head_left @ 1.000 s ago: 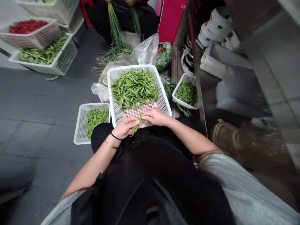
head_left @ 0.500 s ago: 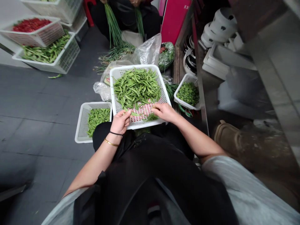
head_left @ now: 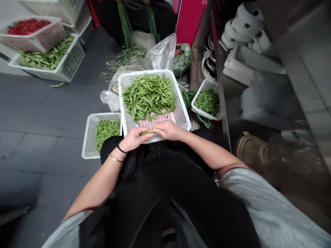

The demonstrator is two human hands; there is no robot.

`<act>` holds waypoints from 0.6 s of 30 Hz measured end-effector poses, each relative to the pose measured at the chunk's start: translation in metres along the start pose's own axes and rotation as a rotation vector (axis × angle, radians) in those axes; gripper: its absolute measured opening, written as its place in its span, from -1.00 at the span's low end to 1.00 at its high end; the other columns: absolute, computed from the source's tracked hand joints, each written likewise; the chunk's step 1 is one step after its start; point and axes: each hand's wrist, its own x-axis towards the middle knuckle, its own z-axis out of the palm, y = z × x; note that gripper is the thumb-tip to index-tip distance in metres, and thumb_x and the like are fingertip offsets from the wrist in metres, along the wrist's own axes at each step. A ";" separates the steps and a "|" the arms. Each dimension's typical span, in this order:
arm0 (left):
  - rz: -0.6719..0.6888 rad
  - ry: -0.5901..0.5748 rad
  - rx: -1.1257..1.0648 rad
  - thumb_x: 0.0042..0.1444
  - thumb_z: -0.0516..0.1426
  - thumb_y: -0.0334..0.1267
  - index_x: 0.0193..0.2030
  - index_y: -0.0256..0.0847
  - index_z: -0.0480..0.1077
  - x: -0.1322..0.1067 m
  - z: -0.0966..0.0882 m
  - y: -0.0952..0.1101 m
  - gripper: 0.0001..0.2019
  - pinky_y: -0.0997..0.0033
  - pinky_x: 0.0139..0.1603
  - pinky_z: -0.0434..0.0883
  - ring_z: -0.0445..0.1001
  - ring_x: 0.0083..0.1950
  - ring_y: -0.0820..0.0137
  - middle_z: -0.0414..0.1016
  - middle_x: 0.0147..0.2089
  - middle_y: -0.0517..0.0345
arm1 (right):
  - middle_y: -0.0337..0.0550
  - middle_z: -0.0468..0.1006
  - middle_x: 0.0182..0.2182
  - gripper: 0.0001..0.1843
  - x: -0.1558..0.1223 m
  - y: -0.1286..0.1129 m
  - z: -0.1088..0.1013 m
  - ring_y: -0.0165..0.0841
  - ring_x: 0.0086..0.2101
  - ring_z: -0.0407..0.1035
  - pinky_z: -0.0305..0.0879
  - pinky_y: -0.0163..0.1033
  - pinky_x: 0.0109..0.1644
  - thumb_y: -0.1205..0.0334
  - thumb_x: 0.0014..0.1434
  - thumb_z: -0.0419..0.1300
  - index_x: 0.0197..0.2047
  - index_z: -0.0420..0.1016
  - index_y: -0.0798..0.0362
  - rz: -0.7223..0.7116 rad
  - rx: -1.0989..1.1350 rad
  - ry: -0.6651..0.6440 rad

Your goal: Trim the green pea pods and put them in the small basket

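Note:
A white plastic basket (head_left: 184, 115) rests on my lap, with a heap of snow peas (head_left: 150, 96) filling its far part. Over its near rim, my left hand (head_left: 134, 137) pinches one snow pea pod (head_left: 146, 132) between thumb and fingers. My right hand (head_left: 168, 130) meets it from the other side, its fingers closed on the pod's right end. That tip is mostly hidden by the fingers. Left of my knee, a smaller white basket (head_left: 89, 137) holds more green pods (head_left: 107, 132).
Right of the lap basket stands a small basket of chopped greens (head_left: 207, 102), beside a metal shelf (head_left: 224, 113) with white containers. Ahead lie a plastic bag (head_left: 161, 55) and green onions (head_left: 126, 57); a seated person holds more. Stacked baskets (head_left: 74, 57) stand at far left.
Both hands have drawn together and nearer to my body. My right hand has moved left from the basket's inside onto the end of the pod in my left hand.

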 end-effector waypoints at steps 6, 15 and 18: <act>-0.048 0.721 -0.641 0.06 0.17 -0.04 -0.44 -0.21 0.26 0.014 0.009 -0.027 -0.71 0.59 -0.73 -0.03 0.08 -0.74 0.60 0.22 -0.69 0.35 | -0.24 0.40 -0.54 -0.63 -0.004 0.012 0.013 -0.47 -0.47 0.24 0.09 -0.36 -0.29 0.19 0.30 -0.07 -0.46 0.38 0.11 0.249 0.042 0.088; -0.208 0.528 -0.911 -0.12 0.16 -0.33 -0.39 -0.22 0.31 0.008 -0.022 -0.034 -0.88 0.56 -0.71 0.16 0.23 -0.70 0.53 0.26 -0.67 0.32 | 0.14 0.57 -0.34 -0.44 0.050 0.100 -0.006 -0.20 -0.28 0.45 0.25 -0.24 -0.24 -0.16 0.18 0.05 -0.28 0.57 0.22 0.808 -0.288 -0.095; -0.221 0.411 -0.927 -0.15 0.24 -0.38 -0.31 -0.23 0.37 0.004 -0.014 -0.027 -0.79 0.65 -0.75 -0.07 -0.04 -0.77 0.64 0.00 -0.74 0.47 | 0.30 0.55 -0.19 -0.59 0.070 0.121 -0.001 -0.11 -0.14 0.45 0.29 -0.17 -0.11 0.08 0.22 0.07 -0.23 0.56 0.29 0.913 -0.324 0.060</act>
